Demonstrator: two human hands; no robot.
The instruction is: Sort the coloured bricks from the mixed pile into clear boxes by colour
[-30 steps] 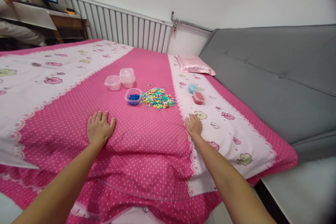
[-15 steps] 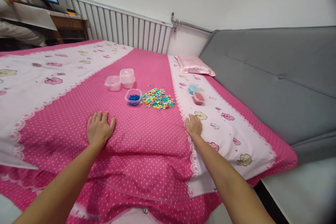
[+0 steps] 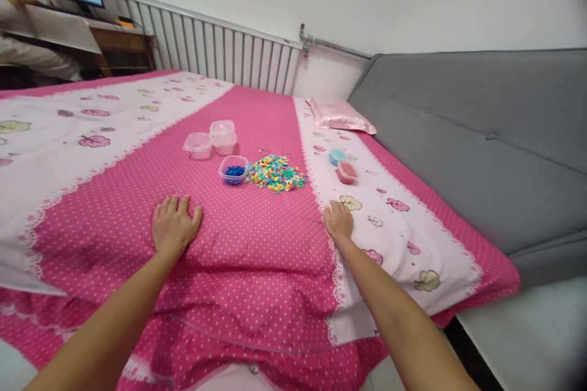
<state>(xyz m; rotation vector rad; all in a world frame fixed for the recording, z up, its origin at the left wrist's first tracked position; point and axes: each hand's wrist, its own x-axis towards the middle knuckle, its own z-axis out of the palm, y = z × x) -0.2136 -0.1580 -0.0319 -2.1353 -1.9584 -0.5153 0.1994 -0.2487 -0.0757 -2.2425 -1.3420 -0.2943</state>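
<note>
The bed (image 3: 257, 244) meets a grey headboard (image 3: 458, 134) along its right edge. A pink pillow (image 3: 342, 115) lies near its far right corner. Mid-bed spreads a multicoloured pile of pieces (image 3: 276, 173). Toward the near edge, the left hand (image 3: 174, 225) rests flat, fingers slightly spread; the right hand (image 3: 339, 221) rests nearer the right edge, its finger spread impossible to tell. Clear tubs (image 3: 198, 145) stand farther toward the far edge, a blue-filled tub (image 3: 233, 181) beside the pile, red (image 3: 347, 179) and light-blue tubs (image 3: 334, 160) toward the right edge.
</note>
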